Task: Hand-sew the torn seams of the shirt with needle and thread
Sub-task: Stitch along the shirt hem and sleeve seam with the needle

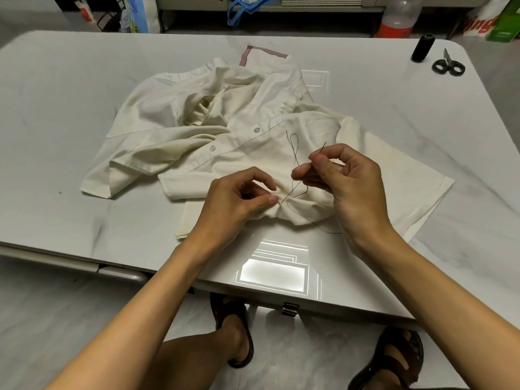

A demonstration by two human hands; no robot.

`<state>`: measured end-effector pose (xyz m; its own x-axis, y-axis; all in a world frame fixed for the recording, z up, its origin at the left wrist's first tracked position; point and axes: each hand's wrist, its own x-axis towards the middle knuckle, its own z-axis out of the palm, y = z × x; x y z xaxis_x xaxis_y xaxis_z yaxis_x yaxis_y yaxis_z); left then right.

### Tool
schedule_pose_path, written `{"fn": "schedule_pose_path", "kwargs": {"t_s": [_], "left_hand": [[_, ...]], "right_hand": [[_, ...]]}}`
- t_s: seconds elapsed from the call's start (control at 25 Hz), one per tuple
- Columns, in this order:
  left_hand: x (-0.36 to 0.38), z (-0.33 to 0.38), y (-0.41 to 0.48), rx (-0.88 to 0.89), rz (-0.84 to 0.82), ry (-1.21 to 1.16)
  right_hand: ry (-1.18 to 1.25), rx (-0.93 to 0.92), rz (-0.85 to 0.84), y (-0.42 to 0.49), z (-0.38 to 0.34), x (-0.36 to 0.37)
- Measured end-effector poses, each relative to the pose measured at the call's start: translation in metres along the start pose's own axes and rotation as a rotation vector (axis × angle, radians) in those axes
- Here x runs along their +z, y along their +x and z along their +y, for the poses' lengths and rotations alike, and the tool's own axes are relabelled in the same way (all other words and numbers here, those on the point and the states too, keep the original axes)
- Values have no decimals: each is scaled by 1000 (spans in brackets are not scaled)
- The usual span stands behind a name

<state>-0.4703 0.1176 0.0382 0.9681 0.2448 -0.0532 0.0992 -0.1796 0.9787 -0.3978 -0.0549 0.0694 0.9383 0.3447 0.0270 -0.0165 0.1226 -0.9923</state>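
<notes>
Little can be read from here: a white bag (481, 22) beyond the far right corner shows red letters, "ing", the rest cut off; the blue-printed packet (138, 12) past the far left corner is too blurred to make out; a bottle (399, 16) with a red label stands behind the far edge, its writing illegible.

The surface (70, 114) is pale grey, marbled and glossy, with rounded corners; ceiling lights glare off it by the near edge; the floor below has the same grey marbling, and sandalled feet show under the near edge.

The cream shirt (225, 122) lies crumpled across the middle of the surface, its buttons up, its lower part reaching toward the near edge; the left hand (239, 198) pinches a bunched fold of it between thumb and forefinger; the right hand (346, 178), just beside, grips the needle (323, 147) in its fingertips above the cloth; dark thread (294, 149) loops over the cloth between the hands and trails toward the near edge.

A black spool (423, 47) stands upright at the far right corner; scissors (448, 66) lie just beside it.
</notes>
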Motion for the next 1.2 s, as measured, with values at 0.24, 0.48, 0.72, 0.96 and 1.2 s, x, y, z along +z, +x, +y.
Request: {"fn": "schedule_pose_path", "kwargs": {"t_s": [0.24,0.48,0.72,0.96,1.2], "left_hand": [[0,-2,0,37,-9,62],[-1,-4,-1,29,-29,76],[-2,-7,-1,18,-50,74],[-2,-9,-1,29,-47,58],[3,-15,-7,40,46,125]], "right_hand": [[23,-25,94,1,-4,3],[112,87,-9,0,-3,4],[79,44,-31,2,-4,0],[68,1,-6,-3,-11,4],[3,137,-130,-35,-47,-4]]}}
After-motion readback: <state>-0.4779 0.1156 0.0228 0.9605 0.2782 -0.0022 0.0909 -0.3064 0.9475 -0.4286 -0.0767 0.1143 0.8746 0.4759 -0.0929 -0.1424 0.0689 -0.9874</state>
